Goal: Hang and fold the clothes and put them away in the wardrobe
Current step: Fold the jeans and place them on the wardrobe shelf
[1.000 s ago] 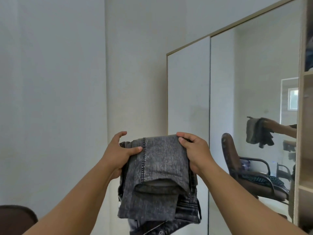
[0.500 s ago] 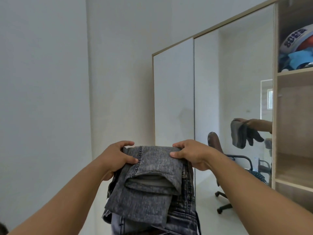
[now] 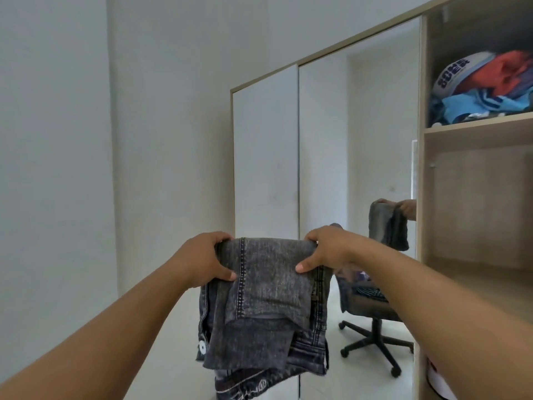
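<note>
Folded dark grey jeans (image 3: 265,307) hang in front of me at chest height. My left hand (image 3: 204,258) grips their top left corner, thumb on the front. My right hand (image 3: 326,249) grips the top right corner the same way. The lower folds with the waistband and a metal button dangle below. The wardrobe (image 3: 421,174) stands to the right, its open compartment showing a bare wooden shelf (image 3: 484,278) level with my right forearm.
The upper shelf (image 3: 478,122) holds a pile of colourful clothes (image 3: 484,90). A mirrored sliding door (image 3: 357,157) reflects an office chair and my hands with the jeans. A white door panel (image 3: 265,157) and a plain wall are on the left.
My view has swung right, bringing the open wardrobe shelves into sight. Both hands keep their hold on the jeans, which have moved nearer the wardrobe.
</note>
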